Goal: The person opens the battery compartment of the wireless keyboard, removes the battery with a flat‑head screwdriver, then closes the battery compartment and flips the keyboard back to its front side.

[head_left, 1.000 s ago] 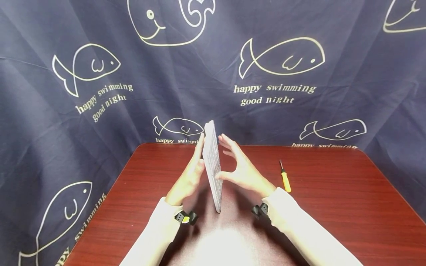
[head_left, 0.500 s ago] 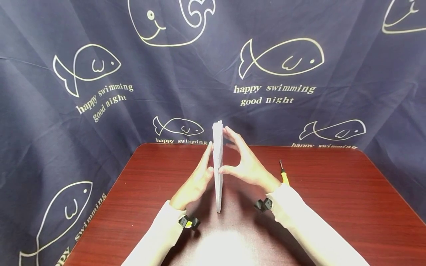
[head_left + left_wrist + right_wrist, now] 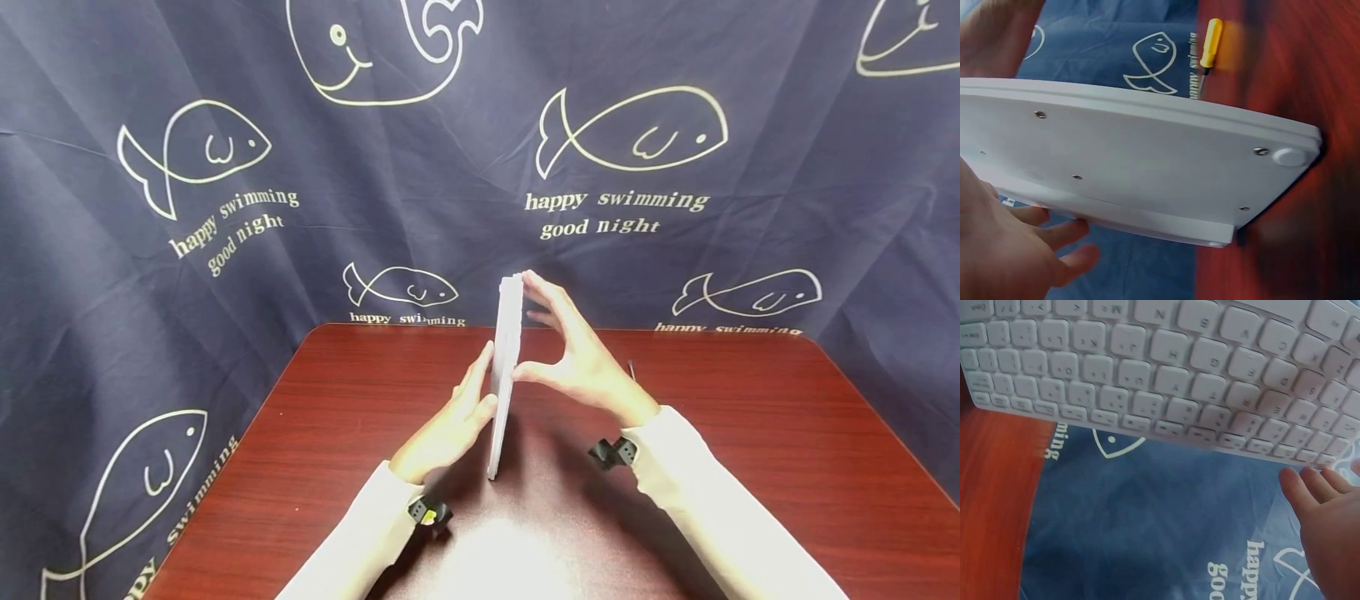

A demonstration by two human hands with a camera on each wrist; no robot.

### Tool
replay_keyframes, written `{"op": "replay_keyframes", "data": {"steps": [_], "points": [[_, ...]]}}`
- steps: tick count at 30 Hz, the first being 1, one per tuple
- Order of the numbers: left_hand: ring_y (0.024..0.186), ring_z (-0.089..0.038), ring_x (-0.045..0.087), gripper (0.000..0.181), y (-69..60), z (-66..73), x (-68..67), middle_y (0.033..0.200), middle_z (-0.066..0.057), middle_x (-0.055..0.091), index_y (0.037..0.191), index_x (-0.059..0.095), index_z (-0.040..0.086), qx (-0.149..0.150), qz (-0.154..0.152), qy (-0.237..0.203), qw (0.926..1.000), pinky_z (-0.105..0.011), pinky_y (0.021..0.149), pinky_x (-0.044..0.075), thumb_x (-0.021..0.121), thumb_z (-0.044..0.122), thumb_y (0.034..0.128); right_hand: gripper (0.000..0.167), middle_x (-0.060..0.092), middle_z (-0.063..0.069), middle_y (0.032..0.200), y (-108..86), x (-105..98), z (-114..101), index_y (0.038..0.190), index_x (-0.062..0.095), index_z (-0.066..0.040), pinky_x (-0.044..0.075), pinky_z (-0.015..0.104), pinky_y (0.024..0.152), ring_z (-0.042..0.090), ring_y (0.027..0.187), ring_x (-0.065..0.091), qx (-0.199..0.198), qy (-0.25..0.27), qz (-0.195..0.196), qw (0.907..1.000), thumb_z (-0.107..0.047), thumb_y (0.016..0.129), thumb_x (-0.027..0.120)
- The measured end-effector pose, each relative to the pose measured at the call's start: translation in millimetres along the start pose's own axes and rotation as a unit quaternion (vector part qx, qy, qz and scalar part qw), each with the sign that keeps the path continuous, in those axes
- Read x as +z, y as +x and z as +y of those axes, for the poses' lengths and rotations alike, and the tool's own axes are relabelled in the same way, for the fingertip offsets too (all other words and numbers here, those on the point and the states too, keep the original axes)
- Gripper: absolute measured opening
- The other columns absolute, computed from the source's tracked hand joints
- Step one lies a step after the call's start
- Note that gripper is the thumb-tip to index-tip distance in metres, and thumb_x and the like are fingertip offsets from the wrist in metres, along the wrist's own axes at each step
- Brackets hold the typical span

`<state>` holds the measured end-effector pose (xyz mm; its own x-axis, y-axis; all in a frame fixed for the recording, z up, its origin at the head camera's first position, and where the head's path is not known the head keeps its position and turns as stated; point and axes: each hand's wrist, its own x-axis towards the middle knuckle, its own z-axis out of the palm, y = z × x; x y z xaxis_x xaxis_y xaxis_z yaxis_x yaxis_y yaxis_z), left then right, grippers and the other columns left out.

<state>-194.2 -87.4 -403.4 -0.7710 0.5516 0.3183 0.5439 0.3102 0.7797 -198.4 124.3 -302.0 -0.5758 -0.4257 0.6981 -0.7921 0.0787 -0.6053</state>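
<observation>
A white computer keyboard point(image 3: 507, 358) stands on one short end on the table, its top leaning slightly right in the head view. Its screwed underside point(image 3: 1135, 156) faces my left hand point(image 3: 446, 425), whose extended fingers rest against that side. On the key side is my right hand point(image 3: 588, 358), fingers spread, fingertips at the keyboard's upper end and thumb by the keys lower down. Rows of keys point(image 3: 1166, 381) fill the right wrist view, with the right hand's fingers point(image 3: 1300, 490) at the lower edge. Neither hand wraps round the keyboard.
A screwdriver point(image 3: 1211, 44) with a yellow handle lies on the reddish-brown table point(image 3: 750, 467); in the head view my right arm hides most of it. Behind the table hangs a dark blue curtain point(image 3: 480, 183) with fish drawings and lettering.
The keyboard's top has swung from leaning left, through upright, to leaning right, while its lower end stays nearly in place. Both hands have shifted right with it, the left one also dropping lower.
</observation>
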Motion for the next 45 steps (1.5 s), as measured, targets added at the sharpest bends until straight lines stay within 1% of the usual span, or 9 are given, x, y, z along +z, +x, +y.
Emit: {"op": "replay_keyframes", "data": {"steps": [6,10,15,18,26,32,37,42,45], "points": [[0.141,-0.014,0.006,0.062,-1.6,-10.0,10.9,0.156,0.010,0.007,0.151,-0.002,0.035,-0.051,-0.014,0.050,0.9974,-0.065,0.102,0.004,0.027,0.052,0.0997,0.106,0.030,0.015,0.146,-4.7,-9.8,6.2,0.147,0.027,0.001,0.046,0.045,0.088,0.029,0.131,0.036,0.004,0.001,0.000,1.0000,0.011,0.058,0.085],[0.141,-0.027,0.009,0.066,-1.9,-13.3,17.7,0.156,0.000,0.011,0.153,0.000,0.026,-0.081,-0.028,0.069,0.9940,-0.065,0.102,0.007,0.023,0.055,0.0988,0.099,0.028,0.025,0.144,-6.0,-16.1,-13.2,0.141,0.029,0.012,0.046,0.051,0.085,0.038,0.128,0.035,-0.003,-0.016,-0.006,0.9998,0.017,0.057,0.082],[0.139,-0.036,0.011,0.073,-1.3,-16.7,21.7,0.156,-0.005,0.013,0.153,0.001,0.023,-0.099,-0.051,0.087,0.9899,-0.067,0.100,0.010,0.021,0.062,0.0955,0.091,0.028,0.022,0.146,-12.6,-27.5,-21.0,0.136,0.036,0.014,0.046,0.042,0.088,0.037,0.127,0.035,0.002,-0.064,-0.018,0.9978,0.013,0.058,0.083],[0.136,-0.037,0.019,0.072,-1.1,-18.0,23.6,0.153,-0.010,0.022,0.153,0.005,0.020,-0.103,-0.059,0.107,0.9872,-0.065,0.099,0.015,0.024,0.060,0.0964,0.088,0.028,0.022,0.146,-16.2,-34.6,-23.6,0.135,0.038,0.013,0.045,0.034,0.090,0.036,0.125,0.038,0.002,-0.095,-0.027,0.9951,0.010,0.059,0.084],[0.129,-0.036,0.032,0.074,-3.0,-24.3,29.1,0.146,-0.014,0.034,0.153,0.011,0.013,-0.144,-0.085,0.170,0.9710,-0.059,0.098,0.022,0.030,0.058,0.0966,0.088,0.031,0.020,0.146,-30.2,-50.1,-27.1,0.137,0.040,0.011,0.038,0.024,0.096,0.030,0.115,0.051,0.008,-0.135,-0.029,0.9904,0.007,0.060,0.084],[0.126,-0.038,0.035,0.077,-6.7,-34.8,25.9,0.142,-0.013,0.040,0.153,0.012,0.017,-0.132,-0.086,0.182,0.9704,-0.059,0.098,0.024,0.034,0.061,0.0939,0.089,0.033,0.017,0.146,-44.6,-60.9,-23.0,0.137,0.043,0.008,0.037,0.023,0.097,0.024,0.115,0.053,0.035,-0.137,-0.025,0.9897,0.007,0.058,0.085],[0.130,-0.033,0.034,0.080,-9.5,-39.6,17.7,0.143,-0.014,0.038,0.153,0.016,0.015,-0.116,-0.087,0.180,0.9728,-0.052,0.102,0.027,0.045,0.057,0.0916,0.093,0.034,0.011,0.148,-62.2,-72.2,-1.8,0.140,0.044,0.000,0.030,0.021,0.101,0.016,0.118,0.051,0.051,-0.148,-0.029,0.9872,0.002,0.058,0.087],[0.120,-0.022,0.046,0.070,-9.1,-46.0,8.1,0.130,-0.011,0.049,0.144,0.035,0.009,-0.057,-0.070,0.168,0.9817,-0.041,0.099,0.036,0.060,0.044,0.0889,0.092,0.034,0.008,0.148,-80.1,-81.3,21.4,0.143,0.043,-0.008,0.025,0.018,0.101,0.018,0.127,0.041,0.079,-0.188,-0.049,0.9778,-0.013,0.063,0.088],[0.119,-0.022,0.046,0.065,-9.9,-50.9,1.8,0.129,-0.010,0.050,0.139,0.041,0.007,-0.035,-0.057,0.163,0.9844,-0.040,0.099,0.035,0.065,0.039,0.0872,0.091,0.035,0.006,0.147,-88.6,-82.5,29.7,0.143,0.043,-0.010,0.024,0.015,0.100,0.020,0.131,0.035,0.099,-0.218,-0.057,0.9693,-0.022,0.065,0.088]]}}
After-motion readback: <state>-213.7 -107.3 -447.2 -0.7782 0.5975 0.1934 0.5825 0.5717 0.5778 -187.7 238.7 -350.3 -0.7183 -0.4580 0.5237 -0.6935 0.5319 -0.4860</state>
